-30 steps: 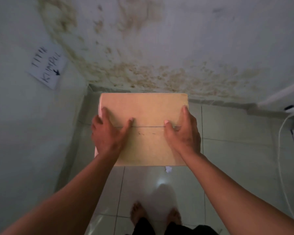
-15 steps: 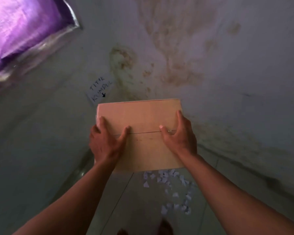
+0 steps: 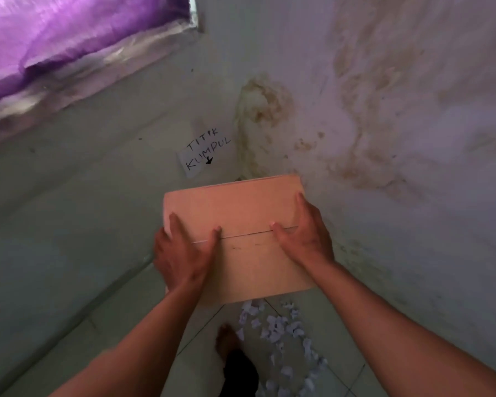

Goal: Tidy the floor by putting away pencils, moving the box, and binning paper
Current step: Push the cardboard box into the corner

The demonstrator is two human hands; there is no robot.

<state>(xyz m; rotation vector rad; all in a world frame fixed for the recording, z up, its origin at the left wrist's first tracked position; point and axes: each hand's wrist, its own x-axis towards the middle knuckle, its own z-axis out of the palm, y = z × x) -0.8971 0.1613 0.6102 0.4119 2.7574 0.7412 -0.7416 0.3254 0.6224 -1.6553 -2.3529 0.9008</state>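
**Box held up near the stained corner**

Both hands carry the closed cardboard box (image 3: 235, 236) off the floor. The left hand (image 3: 181, 253) clasps its left edge, the right hand (image 3: 304, 239) its right edge, each grip curled around the side with the thumb on the lid. Torn paper scraps (image 3: 275, 328) litter the tiled floor (image 3: 143, 325) below, beside a bare foot (image 3: 226, 339). A handwritten note (image 3: 204, 153) hangs on the far wall.

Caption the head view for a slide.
Both hands carry a cardboard box above scattered paper scraps.

Bare forearms (image 3: 413, 333), dark trousers (image 3: 239, 373), barefoot.
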